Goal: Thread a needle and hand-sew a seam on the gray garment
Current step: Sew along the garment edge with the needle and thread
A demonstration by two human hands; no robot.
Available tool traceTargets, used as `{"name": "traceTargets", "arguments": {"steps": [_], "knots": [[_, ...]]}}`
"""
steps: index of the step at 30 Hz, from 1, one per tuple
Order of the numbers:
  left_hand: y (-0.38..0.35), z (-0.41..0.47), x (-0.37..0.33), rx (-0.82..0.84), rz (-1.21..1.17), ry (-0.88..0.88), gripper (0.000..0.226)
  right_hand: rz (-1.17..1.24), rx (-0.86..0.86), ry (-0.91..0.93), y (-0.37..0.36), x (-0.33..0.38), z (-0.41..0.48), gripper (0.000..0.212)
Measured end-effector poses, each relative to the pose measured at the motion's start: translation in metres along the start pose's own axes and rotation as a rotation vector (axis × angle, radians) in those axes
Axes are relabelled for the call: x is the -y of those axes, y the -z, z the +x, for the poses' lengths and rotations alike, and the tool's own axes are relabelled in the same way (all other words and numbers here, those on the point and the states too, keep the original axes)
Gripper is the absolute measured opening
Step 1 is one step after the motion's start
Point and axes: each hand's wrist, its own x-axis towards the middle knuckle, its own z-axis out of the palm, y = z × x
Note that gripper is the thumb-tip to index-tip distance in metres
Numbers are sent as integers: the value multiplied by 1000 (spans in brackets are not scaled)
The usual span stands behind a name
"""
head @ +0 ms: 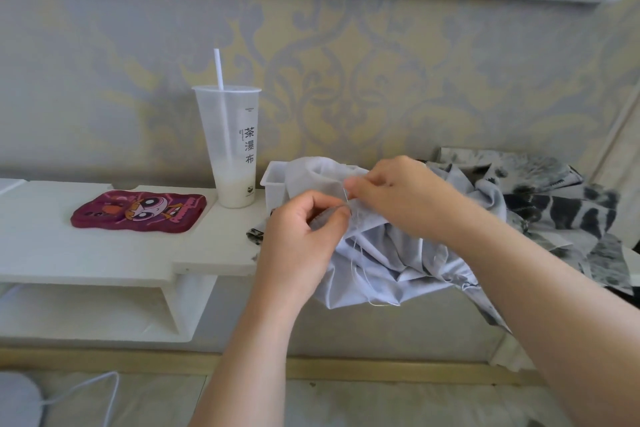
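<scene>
Left hand point(304, 229) pinches gray garment point(391, 253) fold. Right hand point(391, 194) pinches needle point(345, 195) at the fabric; thread point(360, 274) hangs below.

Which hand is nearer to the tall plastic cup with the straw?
The left hand. It grips the gray garment just to the right of the cup; the right hand pinches the needle farther right, beyond the left one.

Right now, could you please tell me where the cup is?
In the head view, the cup stands left of centre on the shelf, between the phone case and white bin.
</scene>
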Motion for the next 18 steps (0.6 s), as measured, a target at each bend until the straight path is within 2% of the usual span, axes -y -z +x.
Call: {"name": "traceTargets", "arguments": {"steps": [2,7,9,12,13,16,17,18], "knots": [[1,0,0,-2,21,-3,10,130,119,-53,0,1,7,50],[2,-1,0,-16,72,-24,14,396,146,-145,4,4,13,21],[2,-1,-1,-13,100,-40,14,447,105,-140,5,4,15,21],[3,-1,0,2,107,-38,12,555,-62,-158,5,1,25,26],[3,-1,0,5,105,-35,11,693,-91,-194,6,0,29,27],[4,-1,0,8,101,-31,11,1321,-47,-313,14,1,34,26],[5,-1,0,8,95,-26,11,1410,-36,-297,16,1,35,26],[5,-1,0,11,87,-19,11,1351,-47,-245,16,1,36,26]]}}
